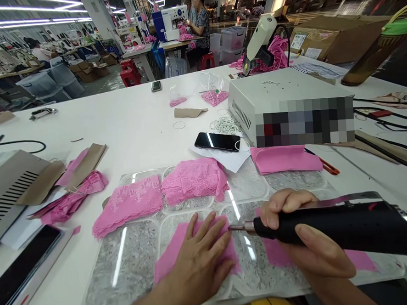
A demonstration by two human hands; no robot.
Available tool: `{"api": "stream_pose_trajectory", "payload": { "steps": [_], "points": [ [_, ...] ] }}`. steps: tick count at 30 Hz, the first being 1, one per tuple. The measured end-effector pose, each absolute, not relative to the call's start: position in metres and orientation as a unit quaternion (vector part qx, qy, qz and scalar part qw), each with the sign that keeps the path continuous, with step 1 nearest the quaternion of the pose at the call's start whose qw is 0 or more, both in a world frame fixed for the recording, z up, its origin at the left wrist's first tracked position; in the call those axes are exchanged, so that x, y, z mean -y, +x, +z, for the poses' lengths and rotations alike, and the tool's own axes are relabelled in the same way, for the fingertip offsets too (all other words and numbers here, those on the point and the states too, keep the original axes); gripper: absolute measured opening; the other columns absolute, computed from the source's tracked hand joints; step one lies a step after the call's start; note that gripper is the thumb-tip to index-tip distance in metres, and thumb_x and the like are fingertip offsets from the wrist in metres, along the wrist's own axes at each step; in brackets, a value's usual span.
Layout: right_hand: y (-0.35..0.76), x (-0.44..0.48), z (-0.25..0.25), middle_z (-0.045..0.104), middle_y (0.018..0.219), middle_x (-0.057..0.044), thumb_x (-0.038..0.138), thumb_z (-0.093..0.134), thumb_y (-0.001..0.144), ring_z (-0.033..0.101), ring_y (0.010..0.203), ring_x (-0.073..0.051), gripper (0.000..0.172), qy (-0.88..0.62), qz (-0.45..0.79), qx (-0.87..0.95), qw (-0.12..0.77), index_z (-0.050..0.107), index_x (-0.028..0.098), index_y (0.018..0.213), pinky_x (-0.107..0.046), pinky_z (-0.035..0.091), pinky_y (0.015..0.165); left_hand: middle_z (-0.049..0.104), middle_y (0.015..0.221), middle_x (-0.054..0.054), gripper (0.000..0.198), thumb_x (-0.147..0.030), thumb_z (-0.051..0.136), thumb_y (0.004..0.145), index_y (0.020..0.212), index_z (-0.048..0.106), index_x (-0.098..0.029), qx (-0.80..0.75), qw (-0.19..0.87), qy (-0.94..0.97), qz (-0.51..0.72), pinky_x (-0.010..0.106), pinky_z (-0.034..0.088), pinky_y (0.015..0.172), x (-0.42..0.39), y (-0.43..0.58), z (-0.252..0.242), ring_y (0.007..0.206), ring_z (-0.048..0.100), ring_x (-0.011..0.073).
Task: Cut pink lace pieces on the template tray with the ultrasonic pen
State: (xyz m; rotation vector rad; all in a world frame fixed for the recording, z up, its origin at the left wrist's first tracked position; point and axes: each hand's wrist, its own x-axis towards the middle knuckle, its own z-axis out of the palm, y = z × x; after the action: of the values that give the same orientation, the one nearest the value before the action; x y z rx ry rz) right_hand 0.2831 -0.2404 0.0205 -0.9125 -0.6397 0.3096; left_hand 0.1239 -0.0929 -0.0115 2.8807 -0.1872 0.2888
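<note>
My left hand [200, 257] lies flat, fingers spread, on a pink fabric piece [172, 252] that rests on a clear glass work plate [128, 267] at the table's near edge. My right hand [300, 236] is closed around a black handheld cutting tool [339, 227]; its metal tip [237, 227] points left and sits just beside my left fingertips, over the pink fabric. A second pink piece [275, 251] lies under the tool and my right hand. Two pink lace pieces [129, 204] [194, 179] lie just beyond on the plate.
A white machine box [276, 97] stands at the right, with a folded pink cloth [285, 159] and a black phone [217, 141] before it. A grey box [9, 187] and pink scraps [71, 199] sit left. Cables run at the right. People sew at far tables.
</note>
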Motion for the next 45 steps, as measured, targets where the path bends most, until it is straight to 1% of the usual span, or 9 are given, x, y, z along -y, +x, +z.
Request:
{"api": "stream_pose_trajectory", "payload": {
  "steps": [4, 8, 12, 14, 16, 18, 22, 32, 45],
  "points": [
    [0.283, 0.240, 0.021, 0.055, 0.082, -0.003, 0.032, 0.063, 0.082, 0.055, 0.059, -0.013, 0.013, -0.432, 0.149, 0.312, 0.833, 0.063, 0.024, 0.092, -0.034, 0.051, 0.056, 0.053, 0.143, 0.012, 0.038, -0.029, 0.061, 0.091, 0.127, 0.056, -0.017, 0.064, 0.119, 0.986, 0.097, 0.060, 0.024, 0.118, 0.093, 0.124, -0.011, 0.140, 0.040, 0.0327],
    [0.282, 0.240, 0.025, 0.055, 0.079, -0.002, 0.032, 0.064, 0.082, 0.055, 0.057, -0.013, 0.009, -0.447, 0.150, 0.317, 0.823, 0.063, 0.025, 0.087, -0.034, 0.050, 0.054, 0.054, 0.142, 0.013, 0.039, -0.028, 0.061, 0.090, 0.127, 0.056, -0.018, 0.062, 0.123, 0.985, 0.104, 0.059, 0.020, 0.119, 0.094, 0.124, -0.012, 0.140, 0.040, 0.0318],
    [0.284, 0.239, 0.025, 0.056, 0.079, -0.001, 0.031, 0.065, 0.082, 0.056, 0.058, -0.013, 0.008, -0.448, 0.148, 0.318, 0.822, 0.063, 0.024, 0.086, -0.033, 0.050, 0.055, 0.055, 0.140, 0.015, 0.042, -0.029, 0.060, 0.092, 0.130, 0.052, -0.015, 0.056, 0.129, 0.984, 0.107, 0.059, 0.022, 0.118, 0.093, 0.124, -0.013, 0.141, 0.039, 0.0310],
    [0.286, 0.241, 0.023, 0.056, 0.080, -0.002, 0.031, 0.065, 0.081, 0.056, 0.059, -0.013, 0.010, -0.441, 0.149, 0.312, 0.828, 0.063, 0.024, 0.087, -0.033, 0.050, 0.056, 0.054, 0.141, 0.015, 0.036, -0.030, 0.059, 0.092, 0.124, 0.054, -0.015, 0.054, 0.134, 0.985, 0.097, 0.058, 0.023, 0.118, 0.093, 0.124, -0.014, 0.141, 0.038, 0.0306],
    [0.288, 0.245, 0.022, 0.056, 0.081, -0.002, 0.032, 0.065, 0.080, 0.055, 0.059, -0.013, 0.012, -0.430, 0.157, 0.302, 0.836, 0.063, 0.024, 0.089, -0.034, 0.050, 0.055, 0.053, 0.143, 0.013, 0.025, -0.031, 0.059, 0.093, 0.113, 0.058, -0.016, 0.050, 0.140, 0.985, 0.089, 0.058, 0.022, 0.119, 0.093, 0.124, -0.013, 0.142, 0.037, 0.0302],
    [0.289, 0.250, 0.023, 0.055, 0.080, -0.002, 0.034, 0.065, 0.080, 0.053, 0.057, -0.013, 0.013, -0.419, 0.173, 0.298, 0.840, 0.063, 0.024, 0.088, -0.033, 0.049, 0.054, 0.053, 0.143, 0.012, 0.020, -0.033, 0.059, 0.093, 0.106, 0.059, -0.017, 0.047, 0.147, 0.984, 0.087, 0.057, 0.021, 0.119, 0.093, 0.124, -0.012, 0.142, 0.036, 0.0298],
    [0.288, 0.255, 0.024, 0.054, 0.079, -0.002, 0.034, 0.064, 0.080, 0.052, 0.056, -0.013, 0.014, -0.411, 0.200, 0.308, 0.834, 0.063, 0.024, 0.090, -0.032, 0.047, 0.051, 0.053, 0.143, 0.011, 0.022, -0.034, 0.060, 0.093, 0.109, 0.060, -0.019, 0.041, 0.157, 0.983, 0.087, 0.058, 0.020, 0.120, 0.094, 0.124, -0.010, 0.143, 0.036, 0.0298],
    [0.282, 0.257, 0.028, 0.054, 0.077, -0.002, 0.036, 0.064, 0.081, 0.053, 0.056, -0.013, 0.015, -0.417, 0.222, 0.326, 0.819, 0.062, 0.024, 0.089, -0.032, 0.048, 0.050, 0.053, 0.144, 0.008, 0.024, -0.035, 0.058, 0.094, 0.112, 0.060, -0.020, 0.035, 0.156, 0.983, 0.087, 0.058, 0.020, 0.119, 0.095, 0.125, -0.010, 0.142, 0.036, 0.0313],
    [0.281, 0.254, 0.033, 0.056, 0.075, -0.002, 0.036, 0.064, 0.083, 0.054, 0.054, -0.013, 0.012, -0.439, 0.217, 0.353, 0.798, 0.063, 0.025, 0.087, -0.032, 0.049, 0.051, 0.053, 0.144, 0.005, 0.021, -0.038, 0.055, 0.096, 0.104, 0.062, -0.020, 0.030, 0.156, 0.982, 0.102, 0.056, 0.016, 0.120, 0.096, 0.125, -0.009, 0.142, 0.035, 0.0307]
  ]
}}
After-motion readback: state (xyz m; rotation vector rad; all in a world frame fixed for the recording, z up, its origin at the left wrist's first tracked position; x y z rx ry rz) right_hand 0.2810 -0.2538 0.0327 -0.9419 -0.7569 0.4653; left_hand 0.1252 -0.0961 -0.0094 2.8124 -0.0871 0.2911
